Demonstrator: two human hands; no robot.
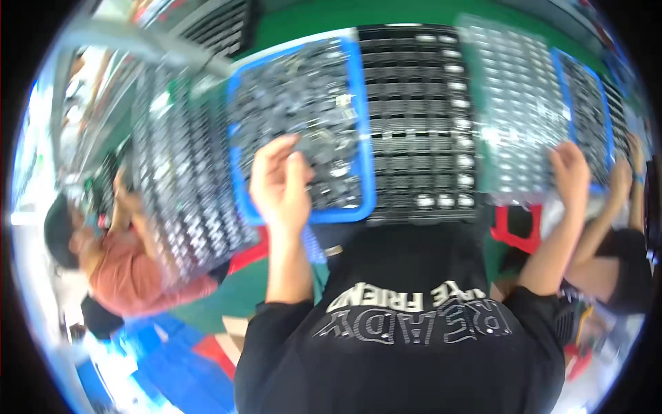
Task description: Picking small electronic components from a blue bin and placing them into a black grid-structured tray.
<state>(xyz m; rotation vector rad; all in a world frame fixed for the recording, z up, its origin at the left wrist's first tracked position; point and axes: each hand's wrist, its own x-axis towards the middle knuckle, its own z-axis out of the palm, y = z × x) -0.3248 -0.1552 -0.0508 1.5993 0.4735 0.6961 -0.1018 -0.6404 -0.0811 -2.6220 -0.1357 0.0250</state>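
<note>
My left hand hovers over the near left part of a blue-rimmed tray heaped with small dark parts. Its fingers are loosely curled, with the thumb apart, and nothing shows between them. My right hand is at the near right edge of a clear plastic blister tray, its fingers closed on that edge; blur hides the exact grip. Between the two lies a black slotted tray with rows of compartments and shiny pieces along its right side and near edge.
Farther right stand another blue-rimmed tray of dark parts and a person's hand. At left, a person in an orange shirt sits beside stacked clear trays. A red stool is under the green table's near edge.
</note>
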